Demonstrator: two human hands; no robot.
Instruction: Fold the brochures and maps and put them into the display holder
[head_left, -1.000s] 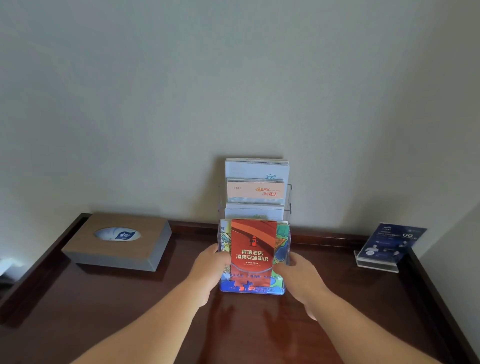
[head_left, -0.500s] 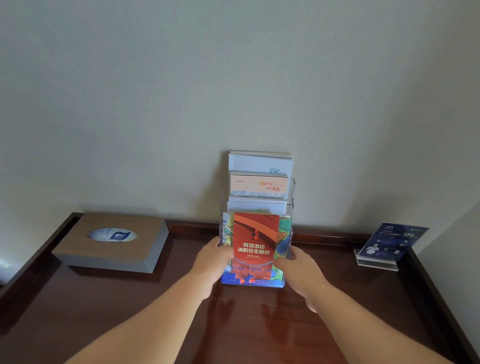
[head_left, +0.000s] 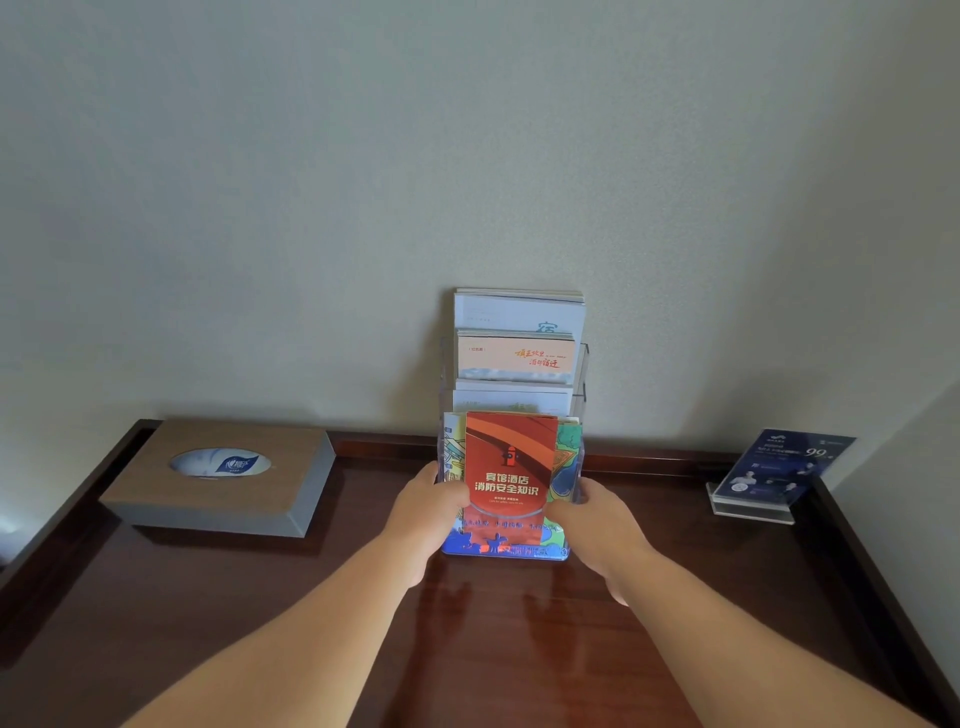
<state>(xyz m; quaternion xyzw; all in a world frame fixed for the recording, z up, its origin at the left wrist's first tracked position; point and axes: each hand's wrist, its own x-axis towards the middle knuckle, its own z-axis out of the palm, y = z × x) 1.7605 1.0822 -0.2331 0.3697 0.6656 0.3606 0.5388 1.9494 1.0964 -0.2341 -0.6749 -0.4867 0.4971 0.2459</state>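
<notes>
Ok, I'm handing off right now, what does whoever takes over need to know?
Left hand: gripping the left side of the clear display holder.
Right hand: gripping its right side.
Holder stands on the dark wooden table against the wall. The red brochure sits in the front pocket over a colourful map; the rear tiers hold pale leaflets.
Done: everything visible is folded and slotted.
Left: no loose brochures in view; probably just square the holder and let go.

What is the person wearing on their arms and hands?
Nothing that shows. The left hand and right hand are bare, with no gloves, rings, watch or bracelets. Both forearms are uncovered too, with no sleeves as far up as the picture reaches.
</notes>
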